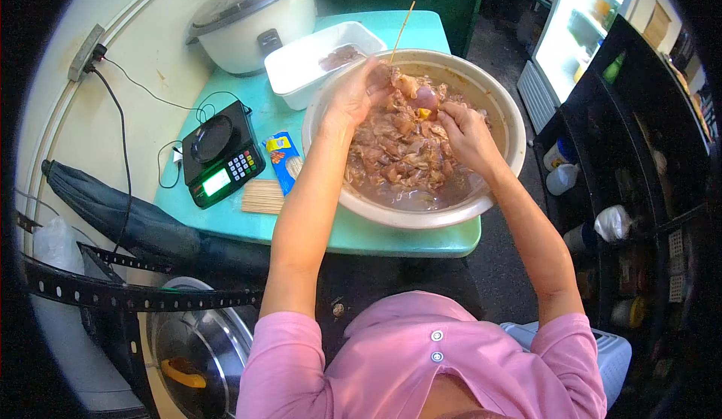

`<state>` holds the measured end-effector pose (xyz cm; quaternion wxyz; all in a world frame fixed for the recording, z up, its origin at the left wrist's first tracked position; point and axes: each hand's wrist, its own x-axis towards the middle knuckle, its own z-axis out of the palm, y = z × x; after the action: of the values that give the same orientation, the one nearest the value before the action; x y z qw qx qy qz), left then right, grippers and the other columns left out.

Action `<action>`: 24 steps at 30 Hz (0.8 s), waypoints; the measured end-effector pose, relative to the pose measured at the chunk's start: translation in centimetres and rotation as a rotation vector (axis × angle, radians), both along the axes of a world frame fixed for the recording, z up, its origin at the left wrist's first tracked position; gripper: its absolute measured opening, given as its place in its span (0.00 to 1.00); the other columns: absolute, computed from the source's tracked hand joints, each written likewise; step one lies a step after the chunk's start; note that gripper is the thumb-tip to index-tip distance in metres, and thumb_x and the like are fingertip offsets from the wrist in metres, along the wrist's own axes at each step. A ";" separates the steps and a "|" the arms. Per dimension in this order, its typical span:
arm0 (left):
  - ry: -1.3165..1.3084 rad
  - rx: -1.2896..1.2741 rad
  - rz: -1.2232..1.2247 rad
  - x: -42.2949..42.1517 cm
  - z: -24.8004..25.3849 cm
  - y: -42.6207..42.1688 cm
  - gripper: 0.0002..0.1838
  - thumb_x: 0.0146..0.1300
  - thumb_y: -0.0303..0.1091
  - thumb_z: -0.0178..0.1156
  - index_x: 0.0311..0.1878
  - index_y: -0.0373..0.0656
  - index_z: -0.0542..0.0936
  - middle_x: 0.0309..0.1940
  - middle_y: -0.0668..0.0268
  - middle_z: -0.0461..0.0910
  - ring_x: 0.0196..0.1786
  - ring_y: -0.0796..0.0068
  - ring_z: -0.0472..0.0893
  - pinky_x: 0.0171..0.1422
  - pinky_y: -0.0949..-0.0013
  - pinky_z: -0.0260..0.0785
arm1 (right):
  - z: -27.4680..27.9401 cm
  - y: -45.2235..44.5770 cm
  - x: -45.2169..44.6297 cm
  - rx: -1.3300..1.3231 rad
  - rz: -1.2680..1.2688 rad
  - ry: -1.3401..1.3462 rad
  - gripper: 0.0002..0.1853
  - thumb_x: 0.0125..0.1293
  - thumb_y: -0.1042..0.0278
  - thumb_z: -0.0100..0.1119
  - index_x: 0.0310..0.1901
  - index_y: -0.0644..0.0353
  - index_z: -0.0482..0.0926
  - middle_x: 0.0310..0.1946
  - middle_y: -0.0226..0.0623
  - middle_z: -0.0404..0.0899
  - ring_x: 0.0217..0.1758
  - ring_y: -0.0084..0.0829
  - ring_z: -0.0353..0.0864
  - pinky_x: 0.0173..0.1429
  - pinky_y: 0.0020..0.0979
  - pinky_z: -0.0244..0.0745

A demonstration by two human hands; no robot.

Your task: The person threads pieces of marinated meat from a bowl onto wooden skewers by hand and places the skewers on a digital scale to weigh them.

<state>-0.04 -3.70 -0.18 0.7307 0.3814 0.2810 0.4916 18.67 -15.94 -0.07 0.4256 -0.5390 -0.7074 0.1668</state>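
Note:
A large round basin (514, 130) holds many chunks of raw marinated meat (402, 148) in brownish liquid. Over its far left side, my left hand (361, 92) is closed around a bamboo skewer (404, 28), whose bare end sticks up and away from me. Meat pieces sit at the lower part of that skewer, partly hidden by my fingers. My right hand (468, 135) pinches a piece of meat (426, 99) with a purplish surface and a small yellow bit, just above the pile. Where the skewer's other end lies cannot be seen.
On the turquoise table (376, 248) are a white tray (289, 69) with some meat, a large rice cooker (259, 28), a lit digital scale (218, 152), a blue packet (282, 156) and a bundle of skewers (263, 196). Black shelves (632, 141) stand at right.

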 end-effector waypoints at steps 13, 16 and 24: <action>0.053 0.055 -0.033 0.4 -0.5 -0.2 0.11 0.67 0.36 0.51 0.48 0.43 0.75 0.44 0.60 0.79 0.47 0.67 0.80 0.51 0.60 0.76 | -0.8 0.4 0.4 0.020 0.009 0.007 0.11 0.63 0.68 0.47 0.33 0.68 0.75 0.28 0.57 0.76 0.35 0.53 0.77 0.41 0.44 0.69; 0.029 0.073 -0.099 0.2 -0.3 -0.1 0.11 0.67 0.36 0.52 0.48 0.43 0.75 0.45 0.61 0.79 0.47 0.69 0.79 0.50 0.62 0.76 | -0.7 0.4 0.4 0.010 -0.013 -0.001 0.11 0.63 0.68 0.47 0.33 0.68 0.76 0.28 0.56 0.76 0.35 0.53 0.77 0.41 0.44 0.69; 0.096 0.175 -0.076 0.0 0.1 -0.8 0.10 0.60 0.28 0.59 0.45 0.38 0.78 0.40 0.64 0.80 0.43 0.71 0.80 0.49 0.69 0.74 | -0.5 0.2 0.2 -0.050 -0.020 0.016 0.13 0.64 0.67 0.46 0.35 0.68 0.77 0.32 0.54 0.79 0.39 0.51 0.79 0.44 0.43 0.71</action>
<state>-0.01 -4.54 -0.10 0.6983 0.4774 0.2569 0.4675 18.85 -15.75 -0.60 0.4194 -0.5551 -0.6941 0.1847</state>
